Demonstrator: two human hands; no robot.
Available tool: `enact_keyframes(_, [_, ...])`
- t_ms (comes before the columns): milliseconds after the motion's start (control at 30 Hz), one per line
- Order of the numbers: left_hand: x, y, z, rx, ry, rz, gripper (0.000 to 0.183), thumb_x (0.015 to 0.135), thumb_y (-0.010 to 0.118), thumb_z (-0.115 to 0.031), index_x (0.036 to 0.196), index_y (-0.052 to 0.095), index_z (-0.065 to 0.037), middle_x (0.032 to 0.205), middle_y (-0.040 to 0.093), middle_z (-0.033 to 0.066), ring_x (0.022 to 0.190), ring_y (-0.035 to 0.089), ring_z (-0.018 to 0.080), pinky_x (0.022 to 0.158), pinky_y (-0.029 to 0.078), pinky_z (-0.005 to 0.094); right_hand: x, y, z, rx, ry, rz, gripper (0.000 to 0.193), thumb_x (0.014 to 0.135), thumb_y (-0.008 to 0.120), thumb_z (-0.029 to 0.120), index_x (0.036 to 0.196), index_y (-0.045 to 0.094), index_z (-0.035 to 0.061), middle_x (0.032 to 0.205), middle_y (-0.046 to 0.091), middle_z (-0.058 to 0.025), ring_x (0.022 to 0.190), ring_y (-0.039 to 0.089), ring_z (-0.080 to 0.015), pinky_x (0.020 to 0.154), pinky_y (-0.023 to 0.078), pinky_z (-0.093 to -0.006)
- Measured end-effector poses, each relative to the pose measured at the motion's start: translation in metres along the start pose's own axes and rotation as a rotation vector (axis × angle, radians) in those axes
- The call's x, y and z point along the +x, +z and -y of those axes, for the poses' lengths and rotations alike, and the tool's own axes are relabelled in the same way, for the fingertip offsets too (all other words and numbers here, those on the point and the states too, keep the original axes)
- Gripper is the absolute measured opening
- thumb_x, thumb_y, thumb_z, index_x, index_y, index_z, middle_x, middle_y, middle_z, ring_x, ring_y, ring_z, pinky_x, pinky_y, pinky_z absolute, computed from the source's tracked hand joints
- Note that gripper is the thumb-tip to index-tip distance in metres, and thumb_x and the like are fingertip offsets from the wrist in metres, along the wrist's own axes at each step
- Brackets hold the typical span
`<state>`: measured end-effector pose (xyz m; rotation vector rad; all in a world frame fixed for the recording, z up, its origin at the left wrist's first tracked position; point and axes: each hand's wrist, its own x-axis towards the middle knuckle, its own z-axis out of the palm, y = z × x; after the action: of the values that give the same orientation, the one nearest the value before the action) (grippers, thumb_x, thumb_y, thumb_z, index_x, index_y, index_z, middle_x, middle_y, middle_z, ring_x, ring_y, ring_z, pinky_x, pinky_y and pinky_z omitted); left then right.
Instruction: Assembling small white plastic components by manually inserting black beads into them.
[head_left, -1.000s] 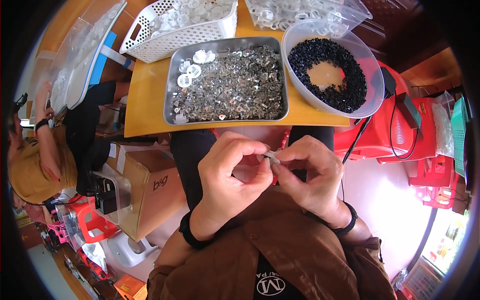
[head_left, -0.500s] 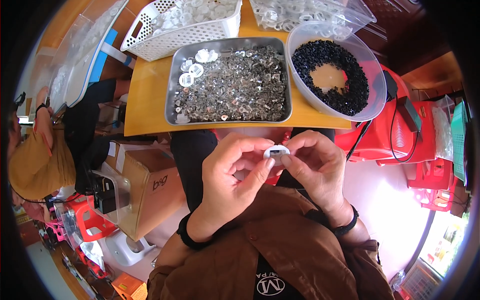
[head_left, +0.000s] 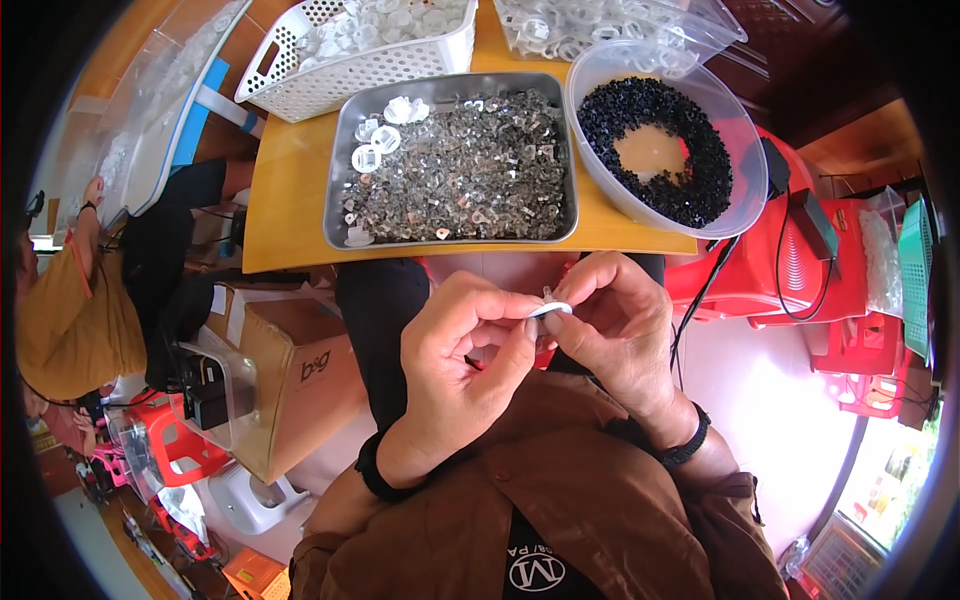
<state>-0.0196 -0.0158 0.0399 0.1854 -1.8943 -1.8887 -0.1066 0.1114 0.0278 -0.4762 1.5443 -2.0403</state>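
Between the fingertips of both hands is a small round white plastic piece (head_left: 551,309), tilted so its rim shows, with a small clear bit standing up from it. My left hand (head_left: 465,350) pinches its left side with thumb and forefinger. My right hand (head_left: 625,335) grips the right side the same way. Both are held over my lap, just in front of the table edge. Beyond them a metal tray (head_left: 333,200) holds many small clear and metallic parts, with several white round pieces (head_left: 380,140) at its left end.
A clear round bowl (head_left: 752,185) of small black parts stands right of the tray on the yellow table (head_left: 285,215). Behind are a white perforated basket (head_left: 360,80) and a clear bin (head_left: 690,35) of white pieces. A cardboard box (head_left: 310,385) sits left; red stools (head_left: 730,270) right. Another person (head_left: 80,310) sits far left.
The white piece has been tipped in my fingers: its face showed before, and now its edge does, with a clear bit on top. Both hands still grip it.
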Motion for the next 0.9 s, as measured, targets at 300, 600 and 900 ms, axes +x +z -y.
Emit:
enact_keyframes(300, [0.005, 0.005, 0.003, 0.002, -0.036, -0.023, 0.016, 0.082, 0.058, 0.012, 0.096, 0.059, 0.006, 0.094, 0.055, 0.0084, 0.082, 0.065, 0.0141, 0.07, 0.057, 0.0241, 0.012, -0.01, -0.004, -0.062, 0.033, 0.016, 0.015, 0.076, 0.07, 0.0, 0.083, 0.057, 0.0018, 0.078, 0.065, -0.0032, 0.07, 0.062, -0.0072, 0.061, 0.051, -0.0232])
enact_keyframes(600, [0.002, -0.001, 0.002, 0.153, 0.028, -0.099, 0.02, 0.078, 0.061, 0.014, 0.096, 0.061, 0.004, 0.095, 0.053, 0.0062, 0.084, 0.061, 0.011, 0.07, 0.053, 0.0214, 0.013, 0.012, 0.013, -0.695, -0.522, -0.044, 0.025, 0.068, 0.074, -0.002, 0.088, 0.059, 0.0027, 0.078, 0.059, -0.0082, 0.065, 0.061, -0.0189, 0.057, 0.051, -0.0274])
enact_keyframes(900, [0.008, -0.011, -0.002, 0.409, 0.252, -0.177, 0.031, 0.066, 0.067, 0.013, 0.091, 0.067, -0.004, 0.079, 0.059, 0.0083, 0.069, 0.061, 0.0196, 0.059, 0.049, 0.0275, 0.02, 0.027, 0.023, -0.824, -0.574, -0.016, 0.025, 0.064, 0.069, -0.001, 0.086, 0.059, 0.0015, 0.078, 0.061, -0.0095, 0.064, 0.063, -0.0201, 0.057, 0.052, -0.0276])
